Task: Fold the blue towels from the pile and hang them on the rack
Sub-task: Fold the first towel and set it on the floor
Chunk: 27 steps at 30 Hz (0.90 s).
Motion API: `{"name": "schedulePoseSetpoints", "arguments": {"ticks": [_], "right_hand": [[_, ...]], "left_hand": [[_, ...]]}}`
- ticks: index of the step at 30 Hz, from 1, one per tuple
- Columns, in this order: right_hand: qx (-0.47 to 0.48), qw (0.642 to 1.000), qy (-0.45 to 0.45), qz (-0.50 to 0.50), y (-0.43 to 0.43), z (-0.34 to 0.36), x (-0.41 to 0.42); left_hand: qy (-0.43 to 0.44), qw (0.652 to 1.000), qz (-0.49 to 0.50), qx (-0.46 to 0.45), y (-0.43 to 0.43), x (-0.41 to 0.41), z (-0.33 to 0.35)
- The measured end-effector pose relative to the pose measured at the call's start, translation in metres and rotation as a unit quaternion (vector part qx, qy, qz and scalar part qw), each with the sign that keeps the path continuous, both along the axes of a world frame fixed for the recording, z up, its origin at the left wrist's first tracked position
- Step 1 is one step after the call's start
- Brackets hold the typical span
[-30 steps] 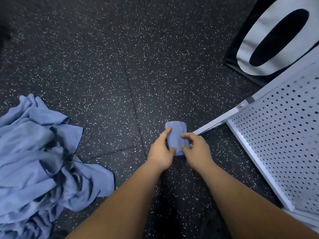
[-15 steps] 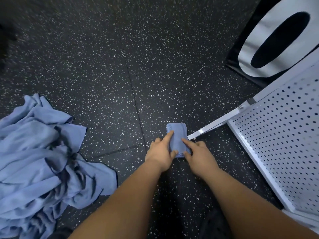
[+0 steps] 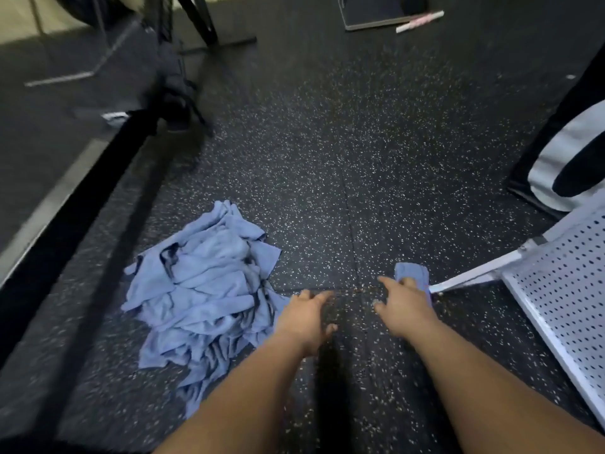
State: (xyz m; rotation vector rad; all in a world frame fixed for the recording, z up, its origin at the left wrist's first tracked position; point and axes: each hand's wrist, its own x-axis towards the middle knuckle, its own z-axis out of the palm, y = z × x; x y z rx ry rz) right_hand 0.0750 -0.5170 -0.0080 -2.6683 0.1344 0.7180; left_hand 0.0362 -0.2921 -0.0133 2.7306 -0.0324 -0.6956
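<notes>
A person's two bare arms reach down over a dark floor [image 3: 327, 165] with little white dots on it. The left grip [image 3: 304, 317] is a bare hand with its fingers spread wide, and it holds nothing. It hangs over the floor just beside the near edge of the pile of blue towels [image 3: 203, 290]. The pile lies crumpled on the floor to the left. The right grip [image 3: 404, 303] rests on top of a small folded blue towel [image 3: 414, 276]. This towel lies flat on the floor, and only its far end shows past the fingers. The picture is blurry there, so I cannot tell if the right grip squeezes the towel or only lies on it. The folded towel sits right next to the thin white bar of the rack [image 3: 563, 290]. The rack is white with lots of small round holes, and it stands at the right side. Behind the rack leans a big black and white thing [image 3: 556, 165]. Far away at the top lies a pink and white stick [image 3: 420, 21] on the floor.
</notes>
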Motion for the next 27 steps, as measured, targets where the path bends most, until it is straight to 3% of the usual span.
{"name": "schedulePoseSetpoints", "arguments": {"ticks": [7,16,27], "right_hand": [[0.01,0.997,-0.007,0.078,0.072,0.04,-0.029],[-0.001,0.981,0.004,0.193,0.145,0.028,-0.038],[0.044,0.983,0.04,0.171,0.174,-0.025,-0.012]], "left_hand": [[-0.03,0.995,0.075,0.054,0.094,-0.056,0.042],[-0.011,0.987,0.13,0.09,0.181,-0.075,0.014],[-0.048,0.978,0.153,0.136,0.189,-0.021,-0.038]]}}
